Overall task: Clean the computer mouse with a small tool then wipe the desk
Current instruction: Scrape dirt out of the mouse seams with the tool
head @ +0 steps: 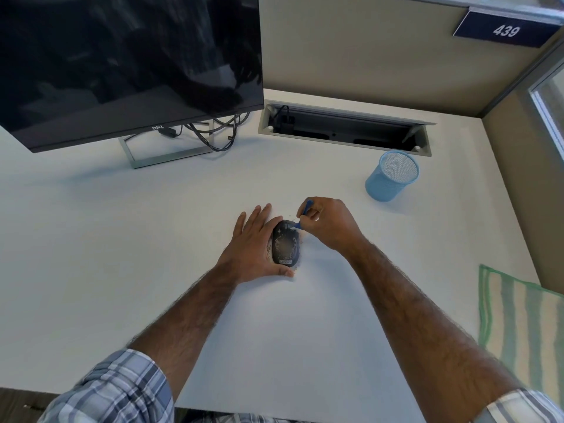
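A black computer mouse [286, 245], speckled with pale crumbs, lies on the white desk [152, 239] near its middle. My left hand [255, 245] rests against the mouse's left side, fingers straight and thumb curled under its near end, steadying it. My right hand [328, 224] pinches a small blue tool [306, 209], whose tip touches the mouse's far right edge. Crumbs lie scattered on the desk around the mouse. A green and white striped cloth [518, 325] lies folded at the desk's right edge.
A dark Dell monitor [122, 62] on a metal stand fills the far left, with cables behind it. An open cable trough [345, 129] is set into the desk at the back. A blue mesh pen cup [392, 175] stands far right of my hands. Partition walls enclose the corner.
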### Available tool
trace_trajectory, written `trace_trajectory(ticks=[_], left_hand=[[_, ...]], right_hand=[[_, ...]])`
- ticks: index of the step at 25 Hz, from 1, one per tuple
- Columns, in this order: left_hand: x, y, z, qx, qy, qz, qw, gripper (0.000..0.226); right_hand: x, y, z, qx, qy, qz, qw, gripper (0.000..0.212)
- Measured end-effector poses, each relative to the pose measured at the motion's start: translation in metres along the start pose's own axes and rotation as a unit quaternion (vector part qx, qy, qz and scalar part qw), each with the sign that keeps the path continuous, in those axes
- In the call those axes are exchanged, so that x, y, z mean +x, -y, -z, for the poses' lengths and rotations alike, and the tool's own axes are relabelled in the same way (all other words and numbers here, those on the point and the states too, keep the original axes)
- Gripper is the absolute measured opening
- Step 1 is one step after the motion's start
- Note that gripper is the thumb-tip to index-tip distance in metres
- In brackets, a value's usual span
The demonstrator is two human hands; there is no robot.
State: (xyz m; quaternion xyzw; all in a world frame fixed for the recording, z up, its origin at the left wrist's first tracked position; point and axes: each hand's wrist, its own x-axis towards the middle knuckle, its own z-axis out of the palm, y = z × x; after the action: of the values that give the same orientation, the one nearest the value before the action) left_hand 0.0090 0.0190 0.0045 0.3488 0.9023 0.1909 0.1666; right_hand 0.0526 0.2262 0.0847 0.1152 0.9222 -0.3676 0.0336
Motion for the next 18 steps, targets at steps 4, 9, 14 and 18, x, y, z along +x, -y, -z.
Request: trace_trajectory(ticks=[4,9,14,18], left_hand=[[0.0,0.0,0.0,0.003,-0.001,-0.003,1.0,0.136],[0.0,-0.001,0.0,0.004,0.002,0.0,1.0,0.138],[0.001,0.001,-0.003,0.001,0.001,-0.002,1.0,0.138],[0.001,0.001,-0.003,0.001,-0.004,0.0,1.0,0.138]], right_hand=[[-0.01,0.0,0.002,0.072,0.0,0.008,0.997,0.008],[-0.027,-0.012,-0.002,0.079,-0.029,-0.02,0.996,0.005],[-0.03,-0.004,-0.009,0.125,-0.054,0.009,0.991,0.009],[-0.029,-0.009,-0.006,0.079,-0.033,-0.004,0.996,0.004]])
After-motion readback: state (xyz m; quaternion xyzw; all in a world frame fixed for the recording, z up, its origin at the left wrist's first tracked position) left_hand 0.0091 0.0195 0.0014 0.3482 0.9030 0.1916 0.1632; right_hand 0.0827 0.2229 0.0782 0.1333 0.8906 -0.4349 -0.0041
